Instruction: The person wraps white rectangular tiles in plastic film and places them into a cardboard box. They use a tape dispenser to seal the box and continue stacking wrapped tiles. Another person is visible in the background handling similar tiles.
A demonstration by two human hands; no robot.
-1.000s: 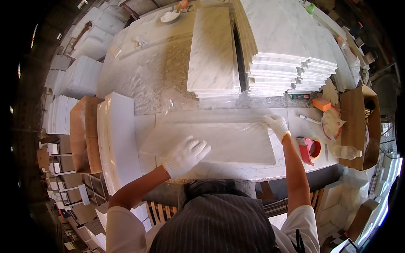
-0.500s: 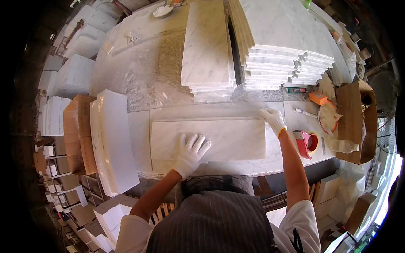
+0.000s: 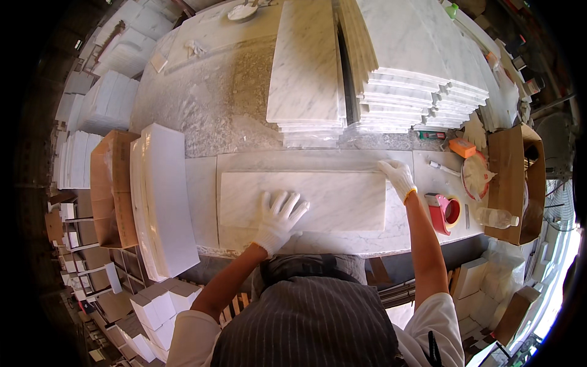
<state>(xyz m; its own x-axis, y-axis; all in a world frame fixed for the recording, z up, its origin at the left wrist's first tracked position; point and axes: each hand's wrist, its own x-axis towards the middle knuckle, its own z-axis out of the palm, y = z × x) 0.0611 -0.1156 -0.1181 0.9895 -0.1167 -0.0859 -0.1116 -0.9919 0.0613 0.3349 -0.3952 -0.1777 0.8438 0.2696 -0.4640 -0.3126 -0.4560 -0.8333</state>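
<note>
Head view, marble bench (image 3: 202, 110), tile stacks (image 3: 422, 79), warehouse

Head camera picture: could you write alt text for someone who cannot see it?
Seen from above, a person in white gloves lays a marble slab flat on a workbench, left hand spread on its near edge, right hand at its far right corner. Stacks of marble tiles stand behind it; a red tape dispenser sits to the right.

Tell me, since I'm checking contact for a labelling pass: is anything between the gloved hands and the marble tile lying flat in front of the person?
Nothing visible. The left hand lies flat on the marble tile, fingers spread. The right hand rests at its far right corner. The red tape dispenser sits off to the right, clear of both.
</note>
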